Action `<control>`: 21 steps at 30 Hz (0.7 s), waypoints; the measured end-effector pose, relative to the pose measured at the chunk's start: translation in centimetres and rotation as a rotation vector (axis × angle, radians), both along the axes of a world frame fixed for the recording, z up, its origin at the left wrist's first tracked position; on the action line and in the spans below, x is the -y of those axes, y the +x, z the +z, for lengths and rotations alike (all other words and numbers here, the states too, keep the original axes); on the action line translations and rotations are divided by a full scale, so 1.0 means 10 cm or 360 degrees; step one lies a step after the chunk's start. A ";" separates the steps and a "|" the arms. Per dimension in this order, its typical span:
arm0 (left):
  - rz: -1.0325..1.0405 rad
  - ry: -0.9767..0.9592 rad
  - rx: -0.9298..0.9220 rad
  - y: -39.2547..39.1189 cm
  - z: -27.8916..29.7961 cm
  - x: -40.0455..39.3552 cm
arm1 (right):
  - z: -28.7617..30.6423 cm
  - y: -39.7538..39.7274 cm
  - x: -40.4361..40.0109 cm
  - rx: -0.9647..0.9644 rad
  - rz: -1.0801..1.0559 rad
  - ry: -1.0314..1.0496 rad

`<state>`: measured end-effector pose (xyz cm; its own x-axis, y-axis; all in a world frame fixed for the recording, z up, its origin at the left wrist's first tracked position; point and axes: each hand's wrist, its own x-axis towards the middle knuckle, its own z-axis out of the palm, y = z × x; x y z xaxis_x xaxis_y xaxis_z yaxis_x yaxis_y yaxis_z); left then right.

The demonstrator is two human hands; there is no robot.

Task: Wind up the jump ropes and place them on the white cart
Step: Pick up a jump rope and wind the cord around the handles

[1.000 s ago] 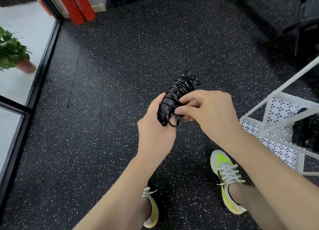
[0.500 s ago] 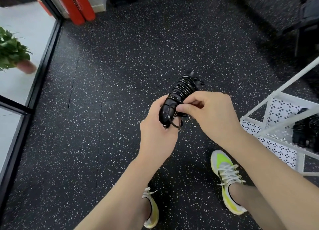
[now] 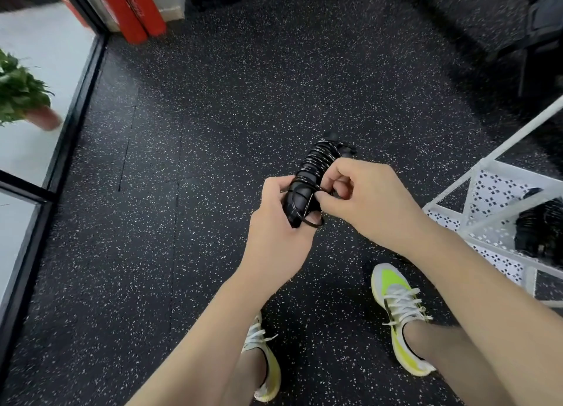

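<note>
Rope: the black jump rope (image 3: pixel 307 180) is in the middle of the frame, up in the air between two hands, over the floor.
Which way it points: its long side runs from the lower left, by the palm, to the upper right, away from the person. The far tip is a bit blurry.
Look of it: the thin cord is wound many times round the black handles. One small loop hangs out at the near end.
Left hand: the left hand (image 3: pixel 278 238) has its fingers curled round the near end of the bundle and grips it.
Right hand: the right hand (image 3: pixel 368 201) pinches the cord with thumb and finger at the side of the bundle.
Cart: the white cart (image 3: pixel 493 223) is at the right edge. Another dark bundle (image 3: pixel 539 232) lies on its shelf.
Floor: the floor (image 3: pixel 213 131) is black rubber with white specks.
Room: a green plant (image 3: pixel 21 92) in a pot is at the upper left, behind glass. Red posts (image 3: pixel 134 9) stand at the top left.
Feet: two yellow and white shoes (image 3: pixel 399 317) are at the bottom.
</note>
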<state>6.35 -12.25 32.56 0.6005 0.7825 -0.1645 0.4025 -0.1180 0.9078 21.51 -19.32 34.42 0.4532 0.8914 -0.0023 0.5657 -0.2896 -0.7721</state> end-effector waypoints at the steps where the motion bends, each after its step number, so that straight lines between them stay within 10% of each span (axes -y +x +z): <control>1: -0.0003 -0.0002 0.0002 0.00 0.01 -0.01 | 0.00 0.00 0.00 -0.0008 -0.0008 0.0001; 6: -0.0059 0.0037 -0.0010 -0.03 0.02 -0.05 | 0.10 0.13 0.02 -0.0401 0.0081 -0.0110; 21: -0.0122 -0.0007 0.0002 0.04 0.04 0.05 | -0.02 -0.11 -0.01 0.0201 -0.0147 0.0002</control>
